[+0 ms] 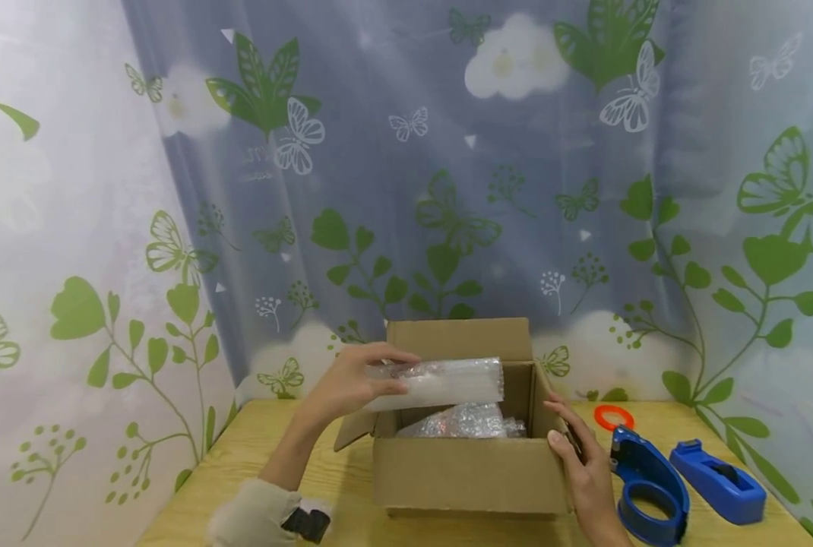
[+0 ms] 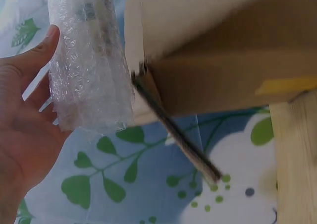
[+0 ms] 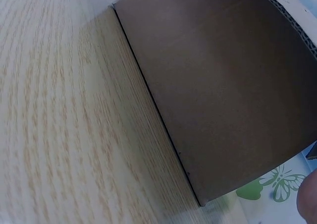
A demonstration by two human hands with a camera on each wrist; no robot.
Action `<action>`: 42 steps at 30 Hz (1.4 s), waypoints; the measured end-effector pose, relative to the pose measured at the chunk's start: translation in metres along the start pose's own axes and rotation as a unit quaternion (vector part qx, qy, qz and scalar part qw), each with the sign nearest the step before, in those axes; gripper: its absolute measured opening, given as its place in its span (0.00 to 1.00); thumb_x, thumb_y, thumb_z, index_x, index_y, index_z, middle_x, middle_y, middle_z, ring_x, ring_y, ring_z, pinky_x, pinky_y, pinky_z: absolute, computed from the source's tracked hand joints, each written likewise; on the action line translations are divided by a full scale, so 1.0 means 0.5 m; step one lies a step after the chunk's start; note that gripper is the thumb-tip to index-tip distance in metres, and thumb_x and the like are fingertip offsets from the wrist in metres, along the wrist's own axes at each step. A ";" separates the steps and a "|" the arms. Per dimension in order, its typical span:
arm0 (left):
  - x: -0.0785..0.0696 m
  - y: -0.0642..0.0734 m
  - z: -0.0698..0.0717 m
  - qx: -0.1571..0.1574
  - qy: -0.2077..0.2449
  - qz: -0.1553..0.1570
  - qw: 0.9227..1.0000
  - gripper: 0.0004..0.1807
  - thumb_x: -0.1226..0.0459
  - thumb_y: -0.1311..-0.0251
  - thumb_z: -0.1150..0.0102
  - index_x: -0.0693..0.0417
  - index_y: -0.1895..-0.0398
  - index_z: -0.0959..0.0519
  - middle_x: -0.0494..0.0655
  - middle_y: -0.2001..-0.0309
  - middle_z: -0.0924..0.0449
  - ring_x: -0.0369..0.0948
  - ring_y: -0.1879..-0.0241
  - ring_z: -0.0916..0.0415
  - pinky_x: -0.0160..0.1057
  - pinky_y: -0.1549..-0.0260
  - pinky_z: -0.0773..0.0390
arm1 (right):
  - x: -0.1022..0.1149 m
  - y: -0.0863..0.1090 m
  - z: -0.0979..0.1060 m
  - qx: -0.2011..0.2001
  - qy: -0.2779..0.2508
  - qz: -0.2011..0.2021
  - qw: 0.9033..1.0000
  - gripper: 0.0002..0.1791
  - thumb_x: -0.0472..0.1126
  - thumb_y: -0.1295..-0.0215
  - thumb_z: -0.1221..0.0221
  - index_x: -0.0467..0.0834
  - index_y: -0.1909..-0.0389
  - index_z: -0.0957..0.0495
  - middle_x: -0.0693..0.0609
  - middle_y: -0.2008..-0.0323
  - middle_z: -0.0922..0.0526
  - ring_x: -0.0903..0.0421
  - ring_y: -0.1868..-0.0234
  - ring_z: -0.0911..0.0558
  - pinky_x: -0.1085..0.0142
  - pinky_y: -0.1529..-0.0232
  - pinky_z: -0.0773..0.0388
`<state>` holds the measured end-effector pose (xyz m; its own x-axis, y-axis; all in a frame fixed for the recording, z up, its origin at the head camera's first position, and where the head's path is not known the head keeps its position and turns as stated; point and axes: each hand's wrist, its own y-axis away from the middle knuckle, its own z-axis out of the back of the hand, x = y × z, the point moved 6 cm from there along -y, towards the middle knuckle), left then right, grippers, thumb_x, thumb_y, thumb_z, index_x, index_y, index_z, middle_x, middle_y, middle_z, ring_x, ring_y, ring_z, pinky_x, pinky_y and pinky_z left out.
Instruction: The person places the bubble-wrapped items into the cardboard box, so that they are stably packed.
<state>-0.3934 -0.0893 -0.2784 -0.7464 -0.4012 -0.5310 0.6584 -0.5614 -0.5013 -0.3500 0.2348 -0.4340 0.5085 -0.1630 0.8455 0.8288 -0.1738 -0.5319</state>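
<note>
A cardboard box (image 1: 471, 479) stands with its top flaps spread, the back one upright. Over its opening my left hand (image 1: 348, 384) grips one end of a long bubble-wrapped package (image 1: 457, 381), thumb on the near side. That package (image 2: 89, 60) fills the upper left of the left wrist view beside the box; the wrapping blurs what is inside. Another bubble-wrapped bundle (image 1: 461, 422) lies within the box. My right hand (image 1: 587, 479) holds the box's right side at the top edge, thumb toward the front corner. In the right wrist view, mostly a plain box wall (image 3: 223, 90) shows.
Right of the box, a blue handheld tape dispenser (image 1: 653, 494) lies on the wooden table (image 1: 208, 486). Beside it sits a blue desktop tape dispenser (image 1: 721, 486), with an orange ring (image 1: 614, 417) behind. A patterned curtain (image 1: 379, 190) hangs close behind the table.
</note>
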 end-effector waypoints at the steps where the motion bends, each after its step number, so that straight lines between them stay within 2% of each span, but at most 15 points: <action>1: -0.002 -0.007 -0.008 0.001 0.002 0.002 1.000 0.20 0.60 0.40 0.25 0.39 0.43 0.13 0.30 0.47 0.14 0.37 0.46 0.18 0.47 0.39 0.23 | 0.000 -0.001 0.001 -0.001 0.000 0.000 1.000 0.23 0.36 0.18 0.49 0.43 0.26 0.30 0.54 0.23 0.34 0.69 0.24 0.40 0.82 0.34 0.39; 5: -0.010 -0.026 -0.042 0.017 0.027 0.016 0.999 0.20 0.60 0.39 0.26 0.39 0.43 0.13 0.31 0.47 0.14 0.36 0.44 0.19 0.49 0.37 0.23 | 0.000 -0.003 0.005 -0.006 0.002 0.002 1.000 0.23 0.36 0.19 0.49 0.42 0.27 0.29 0.55 0.23 0.33 0.70 0.25 0.39 0.82 0.35 0.39; 9: -0.011 -0.034 -0.082 0.048 0.057 0.039 0.996 0.20 0.59 0.36 0.28 0.41 0.41 0.15 0.33 0.43 0.16 0.39 0.39 0.21 0.53 0.37 0.23 | -0.001 -0.004 0.005 -0.009 -0.004 0.006 1.000 0.22 0.36 0.19 0.49 0.42 0.27 0.28 0.54 0.24 0.32 0.69 0.25 0.38 0.82 0.34 0.39; 13: 0.001 -0.032 -0.117 0.065 0.040 0.053 0.996 0.19 0.56 0.34 0.31 0.39 0.39 0.16 0.32 0.42 0.16 0.39 0.38 0.22 0.51 0.37 0.23 | -0.004 -0.003 0.002 -0.005 -0.009 0.011 1.000 0.22 0.36 0.18 0.49 0.43 0.27 0.28 0.53 0.23 0.33 0.69 0.25 0.38 0.81 0.33 0.40; 20: 0.022 -0.025 -0.165 0.092 0.035 0.049 0.994 0.18 0.57 0.31 0.33 0.46 0.39 0.15 0.36 0.42 0.15 0.39 0.39 0.20 0.43 0.38 0.22 | -0.006 -0.001 0.000 -0.003 -0.015 0.014 1.000 0.22 0.36 0.18 0.50 0.43 0.27 0.29 0.51 0.23 0.34 0.68 0.25 0.37 0.80 0.32 0.41; 25: 0.032 -0.022 -0.183 0.090 0.013 0.056 0.994 0.18 0.56 0.31 0.34 0.46 0.40 0.15 0.37 0.42 0.15 0.39 0.38 0.21 0.42 0.38 0.23 | -0.002 -0.003 0.001 -0.004 -0.023 0.022 0.999 0.22 0.34 0.18 0.50 0.41 0.28 0.29 0.50 0.23 0.34 0.67 0.24 0.38 0.79 0.31 0.40; 34: 0.048 -0.023 -0.192 0.096 -0.015 0.062 0.993 0.15 0.58 0.31 0.33 0.45 0.43 0.13 0.38 0.45 0.13 0.41 0.40 0.19 0.45 0.38 0.22 | 0.001 -0.006 0.001 -0.001 -0.019 0.024 1.000 0.22 0.34 0.19 0.50 0.40 0.28 0.29 0.50 0.23 0.33 0.66 0.23 0.39 0.79 0.31 0.40; 38: 0.053 -0.023 -0.200 0.122 -0.020 0.072 0.990 0.10 0.62 0.32 0.32 0.43 0.51 0.10 0.35 0.52 0.11 0.38 0.48 0.16 0.40 0.46 0.19 | 0.000 -0.005 -0.001 0.000 -0.025 0.028 0.999 0.22 0.32 0.19 0.50 0.38 0.28 0.29 0.50 0.23 0.33 0.66 0.24 0.38 0.79 0.31 0.40; 42: 0.053 -0.021 -0.211 0.153 -0.020 0.096 0.983 0.09 0.66 0.34 0.32 0.41 0.59 0.09 0.31 0.57 0.11 0.33 0.52 0.17 0.34 0.54 0.20 | -0.002 -0.004 0.000 -0.006 -0.027 0.027 0.999 0.23 0.31 0.20 0.50 0.39 0.28 0.29 0.50 0.23 0.33 0.66 0.24 0.38 0.79 0.32 0.40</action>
<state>-0.4099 -0.0176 -0.3591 -0.6191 -0.5449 -0.5656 0.7313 -0.6624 -0.1624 -0.3519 0.2353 -0.4337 0.5644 -0.1204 0.8166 0.7968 -0.1788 -0.5771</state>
